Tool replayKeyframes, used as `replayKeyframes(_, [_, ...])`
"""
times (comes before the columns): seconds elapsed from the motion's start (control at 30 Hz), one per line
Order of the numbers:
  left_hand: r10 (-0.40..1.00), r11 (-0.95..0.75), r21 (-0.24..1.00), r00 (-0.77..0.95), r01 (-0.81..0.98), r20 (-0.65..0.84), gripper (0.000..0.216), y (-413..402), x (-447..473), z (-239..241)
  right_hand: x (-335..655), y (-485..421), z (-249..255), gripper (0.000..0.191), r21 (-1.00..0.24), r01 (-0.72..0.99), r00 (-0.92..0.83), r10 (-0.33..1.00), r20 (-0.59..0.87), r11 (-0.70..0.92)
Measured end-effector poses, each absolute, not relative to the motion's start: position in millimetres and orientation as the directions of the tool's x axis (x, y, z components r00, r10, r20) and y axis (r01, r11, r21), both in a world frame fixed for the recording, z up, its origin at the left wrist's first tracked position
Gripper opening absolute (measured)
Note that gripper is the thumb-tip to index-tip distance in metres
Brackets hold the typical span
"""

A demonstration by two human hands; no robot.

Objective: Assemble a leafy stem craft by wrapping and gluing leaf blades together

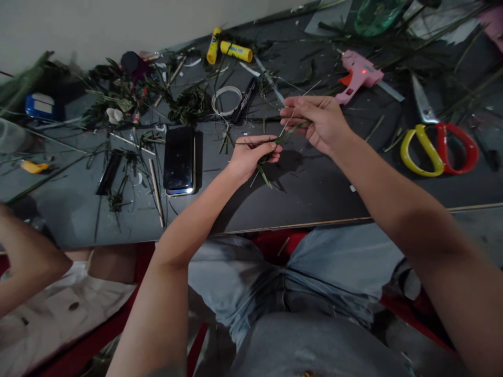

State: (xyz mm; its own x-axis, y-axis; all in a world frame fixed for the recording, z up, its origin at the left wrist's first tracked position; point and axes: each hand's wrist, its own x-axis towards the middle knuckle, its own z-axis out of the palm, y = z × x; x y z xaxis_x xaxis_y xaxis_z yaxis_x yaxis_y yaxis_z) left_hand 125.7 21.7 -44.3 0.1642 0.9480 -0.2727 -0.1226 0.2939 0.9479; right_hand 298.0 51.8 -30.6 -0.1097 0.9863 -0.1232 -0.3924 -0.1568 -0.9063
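Strips of narrow green leaf (290,132) above a smooth, dark table (314,188), bunched and pinched in the left hand (255,152); the right hand (319,118) closes thumb and fingers on a thin, pale strand (287,124). Rightward, pink plastic glue gun (358,76) and scissors (441,141) with looped red-and-yellow handles.

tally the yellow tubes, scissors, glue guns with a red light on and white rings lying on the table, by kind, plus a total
yellow tubes: 2
scissors: 1 pair
glue gun with red light: 1
white ring: 1
total: 5
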Motion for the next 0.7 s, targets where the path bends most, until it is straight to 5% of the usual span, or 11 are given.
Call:
replayKeyframes(0.43, [0.947, 0.304, 0.942, 0.156, -0.145, -0.282, 0.010, 26, 124, -49, 298, 52, -32, 0.016, -0.965, -0.240, -0.032, 0.995, -0.097, -0.102])
replayKeyframes(0.7, [0.943, 0.311, 0.935, 0.177, -0.169, -0.281, 0.010, 26, 123, -49, 302, 53, -45, 0.008, -0.997, 0.026, -0.013, 0.997, 0.072, 0.072])
